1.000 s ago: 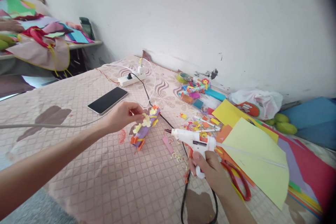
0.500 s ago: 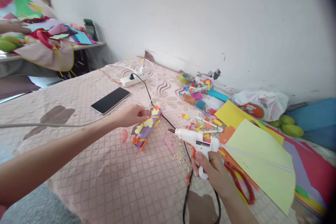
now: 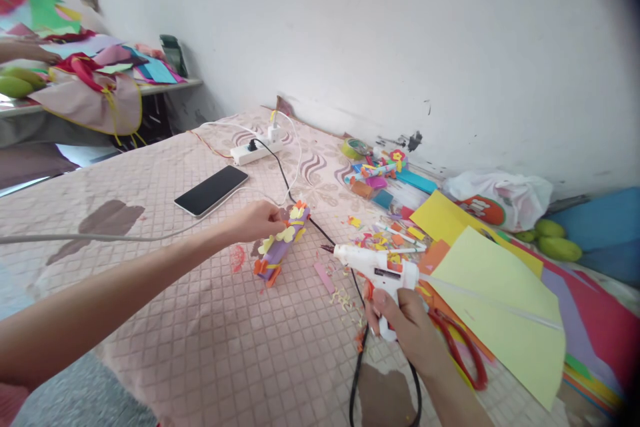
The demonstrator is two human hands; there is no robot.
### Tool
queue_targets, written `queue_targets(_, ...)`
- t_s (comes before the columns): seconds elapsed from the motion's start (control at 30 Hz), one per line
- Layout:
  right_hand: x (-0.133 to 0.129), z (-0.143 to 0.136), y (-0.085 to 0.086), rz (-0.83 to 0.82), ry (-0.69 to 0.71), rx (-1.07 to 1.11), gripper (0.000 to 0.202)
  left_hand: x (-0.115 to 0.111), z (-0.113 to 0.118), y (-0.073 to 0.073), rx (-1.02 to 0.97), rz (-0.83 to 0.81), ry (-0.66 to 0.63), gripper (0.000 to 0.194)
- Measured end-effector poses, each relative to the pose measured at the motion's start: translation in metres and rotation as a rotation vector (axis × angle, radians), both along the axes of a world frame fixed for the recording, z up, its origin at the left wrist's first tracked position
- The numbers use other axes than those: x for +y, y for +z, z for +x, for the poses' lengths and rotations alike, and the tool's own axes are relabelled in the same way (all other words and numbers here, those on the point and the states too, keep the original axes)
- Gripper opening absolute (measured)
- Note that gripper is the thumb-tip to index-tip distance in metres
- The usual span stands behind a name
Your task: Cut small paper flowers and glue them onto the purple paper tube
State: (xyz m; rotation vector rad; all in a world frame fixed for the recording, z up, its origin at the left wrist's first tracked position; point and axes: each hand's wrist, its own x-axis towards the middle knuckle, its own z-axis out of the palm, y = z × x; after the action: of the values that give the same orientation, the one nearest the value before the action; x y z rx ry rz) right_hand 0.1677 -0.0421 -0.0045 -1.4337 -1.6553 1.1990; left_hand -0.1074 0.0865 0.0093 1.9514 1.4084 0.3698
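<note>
My right hand (image 3: 400, 323) is wrapped round the handle of a white glue gun (image 3: 373, 263), whose dark nozzle points left. My left hand (image 3: 260, 221) has its fingers closed at the upper left side of a purple roll (image 3: 277, 250). Pale yellow butterfly shapes and orange pieces decorate the roll, which lies on the patterned tablecloth (image 3: 215, 327). Whether these fingers pinch the roll or a small piece on it cannot be made out.
A phone (image 3: 212, 191) and power strip (image 3: 255, 151) lie beyond my left arm. Paper scraps, red-handled scissors (image 3: 463, 353) and a pale yellow sheet (image 3: 500, 307) are at right. A black cord runs beneath the glue gun. Another person's hand (image 3: 30, 52) is far left.
My left hand has shifted very slightly right at the roll. The glue gun stays almost still in my right hand.
</note>
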Motion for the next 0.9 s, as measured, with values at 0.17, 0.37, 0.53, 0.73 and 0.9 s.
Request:
queue_targets(0.17,0.001,0.003,-0.004,-0.007,0.013,-0.025,0.051,0.002,-0.001,-0.005,-0.011,-0.043,0.008,0.020)
queue_targets(0.37,0.001,0.003,-0.003,0.003,-0.001,-0.025,0.052,0.003,-0.002,-0.009,0.030,-0.044,0.018,0.022)
queue_targets(0.53,0.001,0.001,-0.002,0.000,-0.004,-0.016,0.049,0.004,-0.003,-0.013,0.059,-0.028,0.035,0.023)
queue_targets(0.73,0.001,0.000,-0.001,0.007,-0.031,-0.007,0.045,0.003,-0.003,-0.014,0.083,-0.042,0.040,0.023)
queue_targets(0.9,0.001,-0.002,0.003,0.030,-0.032,-0.027,0.048,0.002,-0.002,-0.013,0.088,-0.036,0.032,0.024)
